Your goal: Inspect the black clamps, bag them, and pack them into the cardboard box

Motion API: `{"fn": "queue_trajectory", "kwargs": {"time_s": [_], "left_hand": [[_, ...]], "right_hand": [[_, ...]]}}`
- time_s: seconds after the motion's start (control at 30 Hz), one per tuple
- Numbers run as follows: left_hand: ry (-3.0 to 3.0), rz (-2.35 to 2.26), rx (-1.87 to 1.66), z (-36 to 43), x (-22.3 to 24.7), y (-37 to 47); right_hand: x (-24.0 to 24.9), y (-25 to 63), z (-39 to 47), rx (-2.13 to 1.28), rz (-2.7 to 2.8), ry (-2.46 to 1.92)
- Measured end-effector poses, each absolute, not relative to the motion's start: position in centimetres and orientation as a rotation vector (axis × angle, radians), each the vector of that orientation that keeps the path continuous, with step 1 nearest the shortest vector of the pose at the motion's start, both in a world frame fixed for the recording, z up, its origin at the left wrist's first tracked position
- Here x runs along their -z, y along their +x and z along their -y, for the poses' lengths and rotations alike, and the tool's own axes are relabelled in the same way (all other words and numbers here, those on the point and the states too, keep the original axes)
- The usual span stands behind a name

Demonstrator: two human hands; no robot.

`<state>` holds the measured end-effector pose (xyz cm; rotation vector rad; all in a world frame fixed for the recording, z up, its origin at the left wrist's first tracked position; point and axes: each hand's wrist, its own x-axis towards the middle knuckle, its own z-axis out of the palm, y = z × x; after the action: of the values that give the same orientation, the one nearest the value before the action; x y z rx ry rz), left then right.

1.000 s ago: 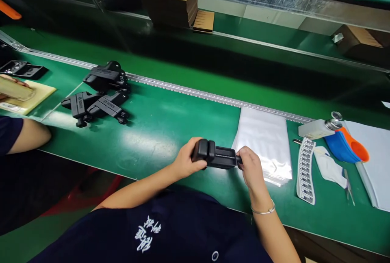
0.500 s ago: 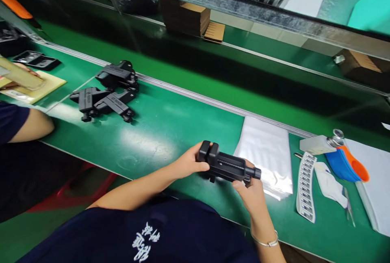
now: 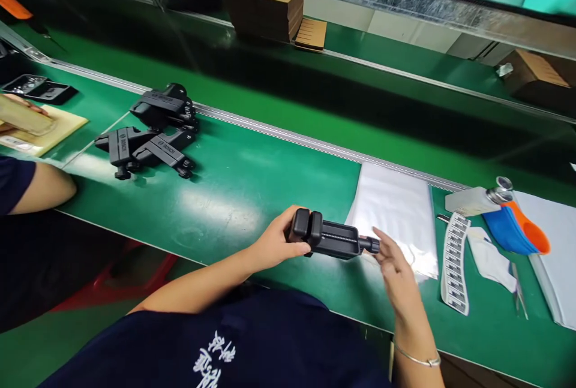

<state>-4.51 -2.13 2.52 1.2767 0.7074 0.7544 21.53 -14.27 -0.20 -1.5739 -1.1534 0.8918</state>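
Sitting at the far left, a co-worker's arm (image 3: pixel 38 190) rests by a yellow pad (image 3: pixel 49 133) and a black tray (image 3: pixel 38 88). Right of that, a pile of black clamps (image 3: pixel 150 136) lies on the green belt (image 3: pixel 234 178), well apart from the person's hands. Near the belt's near edge, the left hand (image 3: pixel 272 244) is clenched round the thick head of one clamp (image 3: pixel 330 239), held just above the belt with its long body running rightwards. The right hand (image 3: pixel 398 271) is spread, its fingertips (image 3: pixel 378 237) touching or just beside the small knob at the clamp's right end; it grasps nothing. The clamp looks like rigid moulded plastic, probably light and neither fragile nor slippery, so the blocky head seems the surest hold, the knob suiting only fingertips. Just beyond lies a clear bag (image 3: pixel 396 214), soft and slick. Further right sit a label strip (image 3: pixel 454 262), a cloth (image 3: pixel 490 259), a metal block (image 3: pixel 472 201), a blue-orange tool (image 3: pixel 515 232) and white sheets (image 3: pixel 553 256).
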Motion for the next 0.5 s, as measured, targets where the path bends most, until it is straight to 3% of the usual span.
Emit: {"fn": "queue_trajectory", "kwargs": {"time_s": [0.1, 0.5], "left_hand": [[1.315, -0.694, -0.719, 2.2, -2.6, -4.3], [1.392, -0.485, -0.671, 0.7, -1.3, -7.6]], "right_hand": [[-0.6, 19.3, 13.7, -1.052, 1.039, -1.371], [-5.4, 16.9, 13.3, -0.571, 1.474, -1.58]]}}
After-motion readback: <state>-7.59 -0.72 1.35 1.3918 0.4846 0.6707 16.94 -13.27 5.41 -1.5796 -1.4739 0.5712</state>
